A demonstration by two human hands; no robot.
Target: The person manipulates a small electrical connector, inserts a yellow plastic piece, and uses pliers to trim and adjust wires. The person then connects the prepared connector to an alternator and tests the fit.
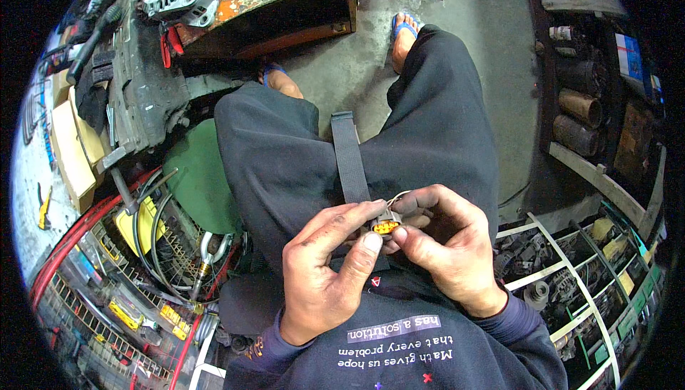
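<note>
We hold a small grey connector (386, 227) with a yellow face in front of our lap, and take our bearings from it. Below the connector, our dark top (300, 361) carries several lines of pale lettering (394, 343), legible but upside down from where we look, the line nearest the connector set on a lighter band; a red cross (427, 378) and a small red and white mark (375, 282) sit on the cloth as well. Far to the connector's right, a blue and white box (630, 56) bears print too small for us to read. Our left hand (321, 269) reaches in from the connector's left, its thumb and forefinger nearly together, pinching the housing between them. Our right hand (457, 247) closes in from the right, thumb tip against the connector's edge and the other fingers curled behind it, where we cannot tell exactly how they touch. Thin pale wires (401, 194) rise from the back of the connector towards the right fingers. Beyond the connector a black strap (348, 154) runs between our knees, and to its left we see a green round seat (203, 172)
</note>
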